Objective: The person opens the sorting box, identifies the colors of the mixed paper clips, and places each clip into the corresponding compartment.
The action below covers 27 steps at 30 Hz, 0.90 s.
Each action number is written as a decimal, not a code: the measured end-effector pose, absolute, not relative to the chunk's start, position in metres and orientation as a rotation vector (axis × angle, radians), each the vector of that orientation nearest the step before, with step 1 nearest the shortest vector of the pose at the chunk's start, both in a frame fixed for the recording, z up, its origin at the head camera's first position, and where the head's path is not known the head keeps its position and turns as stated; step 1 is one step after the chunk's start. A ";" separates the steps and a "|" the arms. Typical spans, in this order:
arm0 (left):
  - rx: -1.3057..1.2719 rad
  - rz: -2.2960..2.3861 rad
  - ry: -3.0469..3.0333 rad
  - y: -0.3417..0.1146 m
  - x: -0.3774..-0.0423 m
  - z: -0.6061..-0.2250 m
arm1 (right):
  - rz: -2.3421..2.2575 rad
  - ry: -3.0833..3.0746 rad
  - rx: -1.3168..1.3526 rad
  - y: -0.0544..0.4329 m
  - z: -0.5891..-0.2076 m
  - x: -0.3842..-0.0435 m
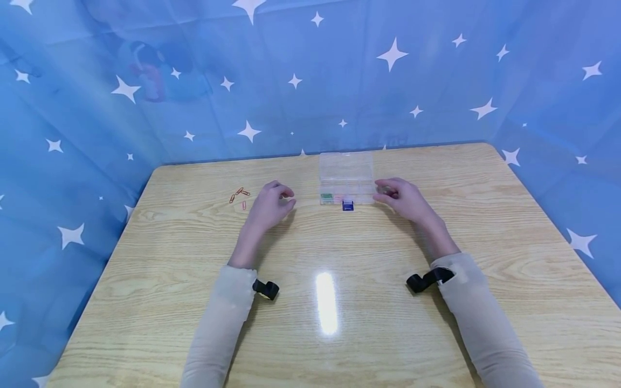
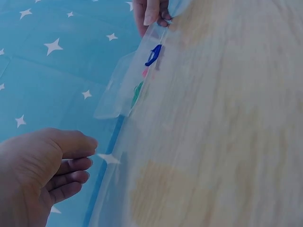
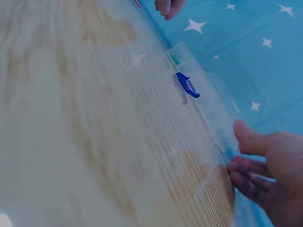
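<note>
A clear plastic compartment box stands near the table's back edge, lid raised. Green pieces lie in its left front compartment, with a bit of pink beside them. On its front wall sits a blue clasp. My left hand hovers left of the box, fingers loosely bent, nothing visible between them. At the box's right end, my right hand has relaxed fingers and thumb that appear to touch its edge. Several orange paper clips and a pink paper clip lie left of my left hand.
The wood-grain table extends toward me, with a bright light reflection on it. Behind and along the sides hangs a blue curtain with white stars. Black wrist straps with cameras sit at both sleeves.
</note>
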State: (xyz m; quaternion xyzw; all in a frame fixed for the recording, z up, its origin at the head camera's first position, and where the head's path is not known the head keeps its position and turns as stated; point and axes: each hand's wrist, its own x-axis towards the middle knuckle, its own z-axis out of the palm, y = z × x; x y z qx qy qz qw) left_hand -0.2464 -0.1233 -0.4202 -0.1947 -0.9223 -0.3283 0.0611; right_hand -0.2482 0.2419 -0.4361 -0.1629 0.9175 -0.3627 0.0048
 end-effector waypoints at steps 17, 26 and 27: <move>-0.426 -1.027 -2.840 -0.164 -0.243 -0.417 | -1.146 2.872 -0.515 0.243 -0.438 -0.249; -0.349 -1.016 -2.852 -0.187 -0.243 -0.419 | -1.143 2.872 -0.509 0.242 -0.437 -0.248; -0.339 -1.016 -2.852 -0.189 -0.243 -0.419 | -1.141 2.873 -0.510 0.242 -0.437 -0.248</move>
